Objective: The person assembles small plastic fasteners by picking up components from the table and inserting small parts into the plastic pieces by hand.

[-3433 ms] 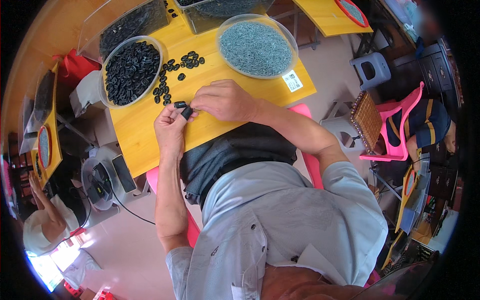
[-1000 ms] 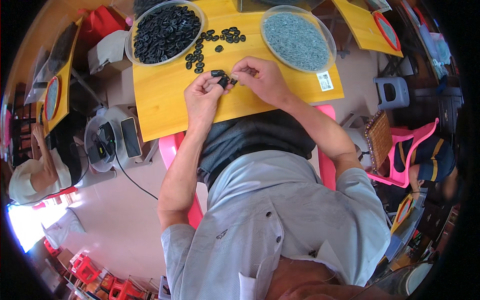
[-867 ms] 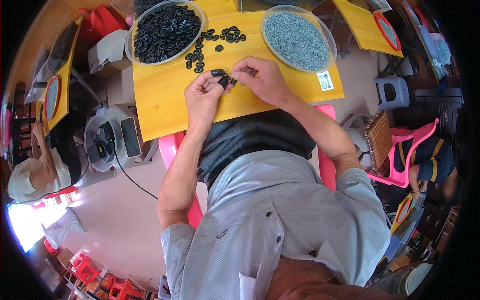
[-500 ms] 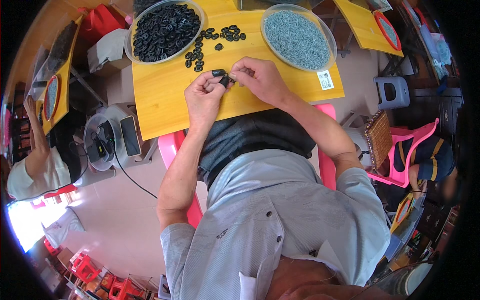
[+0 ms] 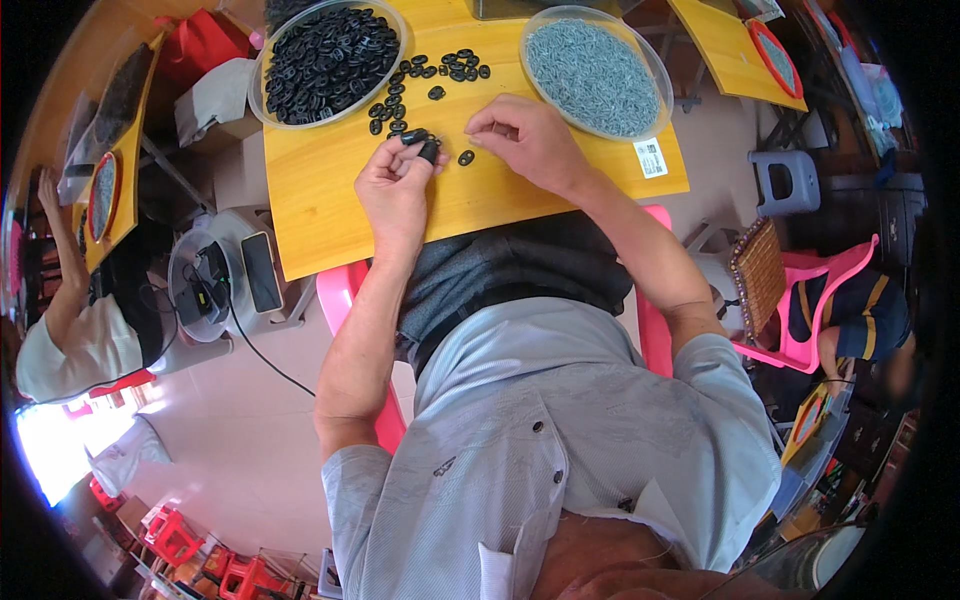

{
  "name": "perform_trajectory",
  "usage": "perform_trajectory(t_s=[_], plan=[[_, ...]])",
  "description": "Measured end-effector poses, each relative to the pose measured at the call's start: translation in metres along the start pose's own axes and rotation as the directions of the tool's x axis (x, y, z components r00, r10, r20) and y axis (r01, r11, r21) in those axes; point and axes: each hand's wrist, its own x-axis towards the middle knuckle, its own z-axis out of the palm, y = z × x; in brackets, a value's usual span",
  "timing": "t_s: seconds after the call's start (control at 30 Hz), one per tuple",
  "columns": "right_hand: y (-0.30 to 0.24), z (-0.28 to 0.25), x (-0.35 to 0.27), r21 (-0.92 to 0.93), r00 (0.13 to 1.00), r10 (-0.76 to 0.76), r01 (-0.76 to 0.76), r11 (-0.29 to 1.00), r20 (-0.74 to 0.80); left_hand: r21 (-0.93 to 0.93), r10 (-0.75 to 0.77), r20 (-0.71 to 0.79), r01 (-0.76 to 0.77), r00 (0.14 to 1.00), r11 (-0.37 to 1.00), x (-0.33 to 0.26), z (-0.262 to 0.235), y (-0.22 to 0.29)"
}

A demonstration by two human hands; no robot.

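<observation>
My left hand (image 5: 396, 190) is over the yellow table with thumb and index finger drawn together; both tips wear black covers. Whatever lies between them is too small and dark to make out. To its right, my right hand (image 5: 527, 143) hovers with thumb and fingertips pinched; I cannot see whether they grip anything. A black oval two-holed piece (image 5: 466, 158) lies on the table just under the right fingertips. Several similar loose black pieces (image 5: 396, 100) are scattered beyond the left hand, beside a clear round tub of black pieces (image 5: 268, 92).
A clear tub of small silvery screw-like parts (image 5: 530, 75) stands at the table's right. The yellow table (image 5: 330, 215) has its near edge at my lap. A phone (image 5: 262, 270) lies on a stool at left. Other people sit at tables on both sides.
My hands have come apart, the left moving slightly left and nearer me. A black oval piece now lies on the table between them where none showed before.
</observation>
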Motion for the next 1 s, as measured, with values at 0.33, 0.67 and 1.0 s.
perform_trajectory(t_s=[0.33,0.67,1.0], plan=[[0.012,0.009,-0.005,-0.310,0.967,-0.135,0.200,0.930,0.217,-0.076,-0.062,-0.049,0.058,0.997,0.995,-0.001,0.001,0.006],[0.018,0.008,-0.002,0.071,0.983,0.137,-0.146,0.987,0.123,-0.051,-0.056,0.028,0.058,0.998,0.997,-0.004,0.004,0.000],[0.019,0.008,0.000,0.563,0.937,0.295,-0.349,0.749,0.189,0.054,-0.062,0.037,0.060,0.997,0.997,-0.003,0.005,-0.003]])
